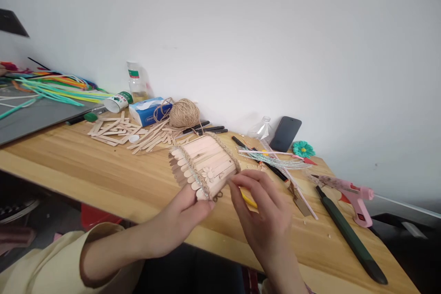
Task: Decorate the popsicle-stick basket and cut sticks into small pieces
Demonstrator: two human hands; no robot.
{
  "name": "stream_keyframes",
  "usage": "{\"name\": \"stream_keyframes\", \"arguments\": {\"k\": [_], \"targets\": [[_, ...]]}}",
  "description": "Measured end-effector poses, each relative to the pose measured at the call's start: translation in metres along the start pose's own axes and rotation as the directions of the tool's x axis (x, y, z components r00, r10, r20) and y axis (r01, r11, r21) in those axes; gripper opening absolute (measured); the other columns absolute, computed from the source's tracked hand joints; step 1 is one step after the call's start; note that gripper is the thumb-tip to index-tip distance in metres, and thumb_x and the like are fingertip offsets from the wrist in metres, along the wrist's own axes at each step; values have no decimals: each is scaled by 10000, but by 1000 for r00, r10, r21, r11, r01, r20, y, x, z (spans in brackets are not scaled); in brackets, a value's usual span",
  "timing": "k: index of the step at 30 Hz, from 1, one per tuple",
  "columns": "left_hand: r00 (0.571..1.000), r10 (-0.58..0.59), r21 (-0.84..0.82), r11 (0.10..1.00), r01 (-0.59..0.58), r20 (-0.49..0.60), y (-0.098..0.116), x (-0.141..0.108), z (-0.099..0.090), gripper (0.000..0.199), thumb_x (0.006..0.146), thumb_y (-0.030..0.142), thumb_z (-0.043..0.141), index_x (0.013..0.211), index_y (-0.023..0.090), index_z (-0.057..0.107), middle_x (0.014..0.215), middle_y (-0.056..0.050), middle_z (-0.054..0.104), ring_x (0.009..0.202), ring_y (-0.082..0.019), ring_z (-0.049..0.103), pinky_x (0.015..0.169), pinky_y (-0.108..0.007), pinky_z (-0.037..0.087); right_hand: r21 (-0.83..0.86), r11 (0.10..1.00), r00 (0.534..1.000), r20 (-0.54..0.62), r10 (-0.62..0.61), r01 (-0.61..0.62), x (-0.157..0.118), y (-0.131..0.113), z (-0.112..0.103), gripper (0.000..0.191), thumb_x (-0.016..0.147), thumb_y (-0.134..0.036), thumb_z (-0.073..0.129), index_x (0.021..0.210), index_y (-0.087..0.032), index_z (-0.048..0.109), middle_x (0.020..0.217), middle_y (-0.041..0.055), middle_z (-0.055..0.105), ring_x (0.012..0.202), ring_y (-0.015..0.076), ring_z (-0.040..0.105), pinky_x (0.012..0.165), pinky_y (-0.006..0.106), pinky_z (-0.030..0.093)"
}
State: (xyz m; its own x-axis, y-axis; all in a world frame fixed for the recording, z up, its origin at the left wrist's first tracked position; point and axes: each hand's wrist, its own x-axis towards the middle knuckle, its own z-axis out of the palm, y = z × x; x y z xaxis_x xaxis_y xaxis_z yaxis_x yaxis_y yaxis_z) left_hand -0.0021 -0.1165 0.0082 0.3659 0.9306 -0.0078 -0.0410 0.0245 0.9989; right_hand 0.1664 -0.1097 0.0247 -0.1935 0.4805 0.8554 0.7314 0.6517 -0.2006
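Observation:
A small structure of wooden craft sticks [210, 158], trimmed with twine braid and a silvery strip, is tilted above the table. A pale wooden flower [208, 174] sits on its face. My left hand [184, 218] holds the structure at its lower left end, the thumb along the near edge and the other fingers partly hidden behind it. My right hand [263, 211] is at the lower right corner, its thumb and index finger pinched by the edge; what lies between them is too small to make out. Something yellow [248, 199] shows behind the right fingers.
Behind lie loose sticks [155, 135], a twine ball [184, 113], a blue tissue pack [150, 111] and a jar [137, 83]. At right are a phone [285, 133], a pink glue gun [354, 195] and a dark green tool [351, 236]. Pipe cleaners [58, 87] lie far left.

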Motion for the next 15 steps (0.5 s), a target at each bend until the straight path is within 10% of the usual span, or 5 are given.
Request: {"name": "stream_keyframes", "arguments": {"k": [15], "targets": [[978, -154, -250, 950, 186, 141, 27, 8, -5, 312, 704, 147, 519, 973, 162, 678, 939, -44, 708, 906, -251, 606, 829, -375, 449, -94, 857, 824, 345, -449, 506, 29, 11, -22, 257, 921, -80, 370, 879, -101, 623, 698, 88, 666, 618, 177, 559, 540, 312, 490]]}}
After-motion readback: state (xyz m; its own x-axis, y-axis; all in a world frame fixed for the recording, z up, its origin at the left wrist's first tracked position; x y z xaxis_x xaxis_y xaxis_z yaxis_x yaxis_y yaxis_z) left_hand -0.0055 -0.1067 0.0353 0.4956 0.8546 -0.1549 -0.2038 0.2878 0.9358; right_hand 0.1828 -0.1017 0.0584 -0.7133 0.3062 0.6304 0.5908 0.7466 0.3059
